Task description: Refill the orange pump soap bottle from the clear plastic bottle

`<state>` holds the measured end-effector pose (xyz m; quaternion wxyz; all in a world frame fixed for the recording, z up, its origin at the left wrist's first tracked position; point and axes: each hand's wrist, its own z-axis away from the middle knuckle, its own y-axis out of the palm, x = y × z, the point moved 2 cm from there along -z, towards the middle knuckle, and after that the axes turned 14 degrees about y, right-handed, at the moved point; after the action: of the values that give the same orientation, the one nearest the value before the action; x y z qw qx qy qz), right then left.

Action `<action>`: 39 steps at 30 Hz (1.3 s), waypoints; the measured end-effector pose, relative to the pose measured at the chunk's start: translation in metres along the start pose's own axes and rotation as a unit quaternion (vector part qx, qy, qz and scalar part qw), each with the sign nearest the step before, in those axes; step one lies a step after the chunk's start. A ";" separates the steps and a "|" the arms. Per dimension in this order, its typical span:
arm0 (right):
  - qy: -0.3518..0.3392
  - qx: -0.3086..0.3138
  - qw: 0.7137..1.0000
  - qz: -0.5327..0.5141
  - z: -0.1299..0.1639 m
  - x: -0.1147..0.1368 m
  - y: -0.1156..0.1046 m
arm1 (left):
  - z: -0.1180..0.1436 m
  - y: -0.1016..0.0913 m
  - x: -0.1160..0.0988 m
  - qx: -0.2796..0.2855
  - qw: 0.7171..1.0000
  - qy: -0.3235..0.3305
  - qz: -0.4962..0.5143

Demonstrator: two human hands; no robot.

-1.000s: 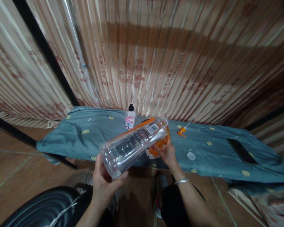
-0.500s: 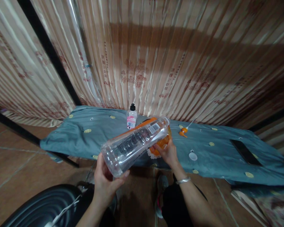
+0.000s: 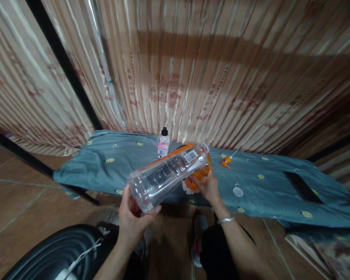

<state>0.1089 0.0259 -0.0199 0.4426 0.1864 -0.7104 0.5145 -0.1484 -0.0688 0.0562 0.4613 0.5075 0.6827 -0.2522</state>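
Observation:
My left hand grips the base of a large clear plastic bottle, which is tilted with its open mouth up and to the right. That mouth rests against an orange container that my right hand holds on the cloth-covered table. The orange container is mostly hidden behind the bottle and my fingers.
A blue-grey cloth with yellow dots covers the low table. On it stand a small bottle with a pink label, an orange pump nozzle, a white cap and a black phone. Striped curtains hang behind. A dark round object lies on the floor at lower left.
The view has shifted slightly. Both hands keep their hold and the clear bottle stays tilted against the orange container, raised a little.

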 end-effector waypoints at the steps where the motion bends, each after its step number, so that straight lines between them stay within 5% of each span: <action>1: -0.001 -0.001 1.000 0.000 0.000 0.000 0.000 | 0.000 0.001 0.000 0.000 1.000 -0.001 0.001; 39: 0.009 -0.009 1.000 0.017 0.000 0.002 -0.001 | -0.001 -0.001 -0.001 0.010 1.000 -0.012 -0.015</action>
<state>0.1085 0.0260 -0.0179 0.4422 0.1659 -0.7140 0.5169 -0.1492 -0.0691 0.0573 0.4605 0.4984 0.6822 -0.2724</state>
